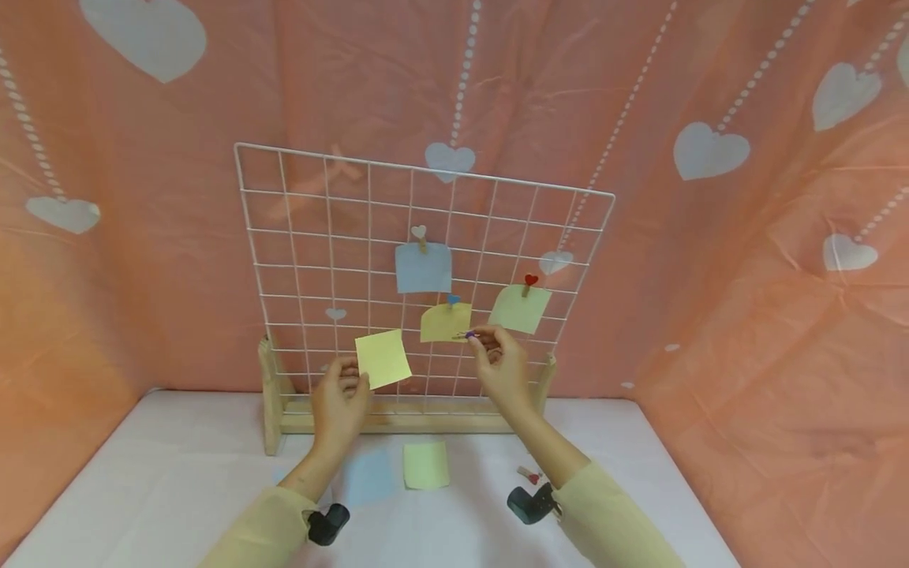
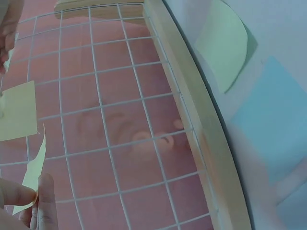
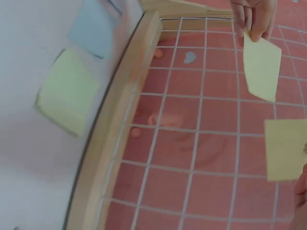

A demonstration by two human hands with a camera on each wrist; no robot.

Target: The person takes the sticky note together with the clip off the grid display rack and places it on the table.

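My left hand (image 1: 342, 404) pinches a pale yellow sticky note (image 1: 383, 360) by its lower left edge, in front of a white wire grid (image 1: 497, 179). Between the thumb and fingers of my right hand (image 1: 507, 371) is a small clothespin (image 1: 469, 335) with a purple top. It overlaps the lower right part of a yellow note (image 1: 440, 323) hung by a blue-topped clip (image 1: 453, 300). A blue note (image 1: 423, 272) hangs above under a white heart clip (image 1: 419, 232). To the right, a red heart clothespin (image 1: 530, 282) holds a pale green note (image 1: 521, 309).
The grid stands in a wooden base (image 1: 405, 424) on a white table (image 1: 199, 442). A pale green note (image 1: 426, 465) and a blue note (image 1: 369, 477) lie in front. A red heart clothespin (image 1: 529, 475) lies near my right forearm. A pink curtain (image 1: 206, 276) surrounds the table.
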